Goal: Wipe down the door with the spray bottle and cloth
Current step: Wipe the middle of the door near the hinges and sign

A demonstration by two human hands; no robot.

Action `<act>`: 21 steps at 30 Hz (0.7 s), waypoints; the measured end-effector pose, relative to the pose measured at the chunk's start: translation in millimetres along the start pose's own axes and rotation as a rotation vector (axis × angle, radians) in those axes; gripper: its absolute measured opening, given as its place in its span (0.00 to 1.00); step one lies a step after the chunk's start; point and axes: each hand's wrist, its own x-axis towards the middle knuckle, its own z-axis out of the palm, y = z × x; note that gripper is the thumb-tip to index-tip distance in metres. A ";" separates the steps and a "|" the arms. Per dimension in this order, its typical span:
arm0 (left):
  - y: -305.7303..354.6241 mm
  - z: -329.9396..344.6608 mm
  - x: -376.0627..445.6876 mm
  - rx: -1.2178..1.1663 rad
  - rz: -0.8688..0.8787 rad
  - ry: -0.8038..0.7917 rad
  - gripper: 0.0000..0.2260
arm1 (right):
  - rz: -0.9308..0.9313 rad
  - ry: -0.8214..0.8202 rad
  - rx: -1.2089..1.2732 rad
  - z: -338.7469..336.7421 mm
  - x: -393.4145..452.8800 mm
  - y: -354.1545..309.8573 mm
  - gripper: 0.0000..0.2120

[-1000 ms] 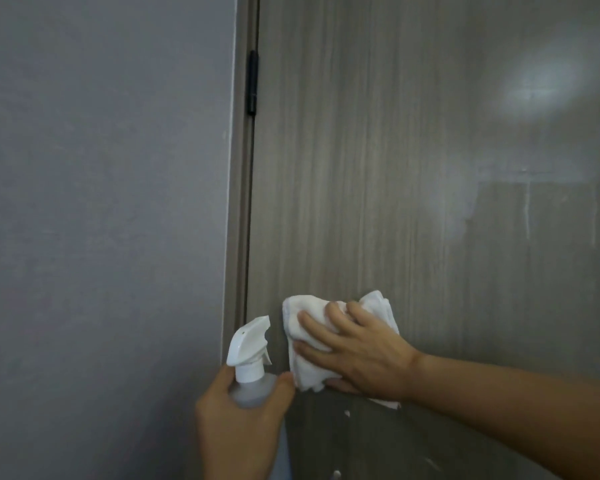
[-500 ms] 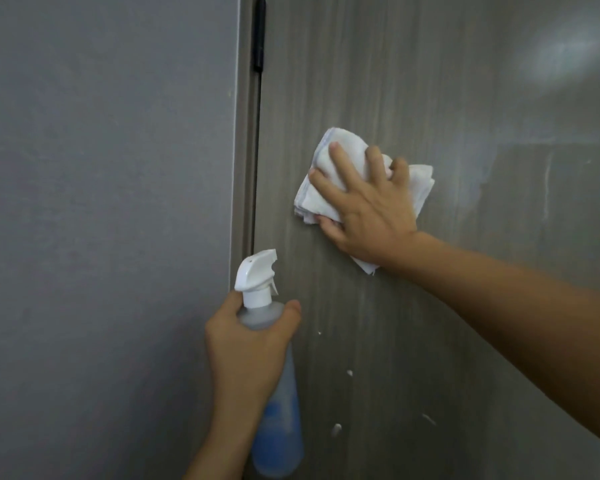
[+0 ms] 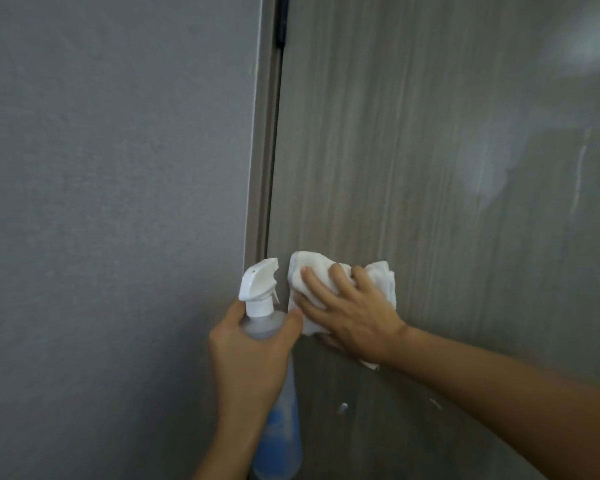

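Note:
The grey wood-grain door (image 3: 413,150) fills the right side of the view. My right hand (image 3: 354,317) presses a folded white cloth (image 3: 381,278) flat against the door near its hinge edge, fingers spread over it. Just to the left, my left hand (image 3: 250,355) grips the neck of a clear spray bottle (image 3: 260,285) with a white trigger head and blue liquid low inside. The bottle stands upright, its nozzle pointing right toward the cloth. My left thumb nearly touches the cloth's lower left corner.
A grey wall (image 3: 118,202) covers the left half, meeting the door frame (image 3: 262,150). A black hinge (image 3: 282,19) sits at the top of the gap. White foam droplets (image 3: 343,407) cling to the door below the cloth, and wet streaks show at upper right.
My right hand slid the cloth up the door, then back down to beside the spray head. My left hand kept its hold on the bottle.

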 end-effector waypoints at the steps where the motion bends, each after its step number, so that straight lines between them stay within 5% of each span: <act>1: -1.5 0.3 -2.6 0.008 -0.004 0.006 0.10 | -0.014 0.020 -0.008 -2.1 -1.2 8.1 0.33; 5: -2.3 0.9 -10.0 -0.003 -0.009 -0.010 0.10 | 0.022 0.099 -0.036 -13.2 6.0 69.9 0.30; 11: -1.0 2.9 -4.1 -0.005 0.016 -0.019 0.09 | 0.352 0.134 -0.027 -37.8 36.7 159.4 0.28; 17: -5.3 5.9 -9.5 -0.021 0.009 -0.001 0.08 | 0.630 0.134 0.028 -33.2 61.1 120.1 0.30; 21: -16.8 6.3 -22.9 -0.011 -0.046 -0.002 0.09 | 0.513 0.145 -0.011 -23.2 53.3 89.9 0.29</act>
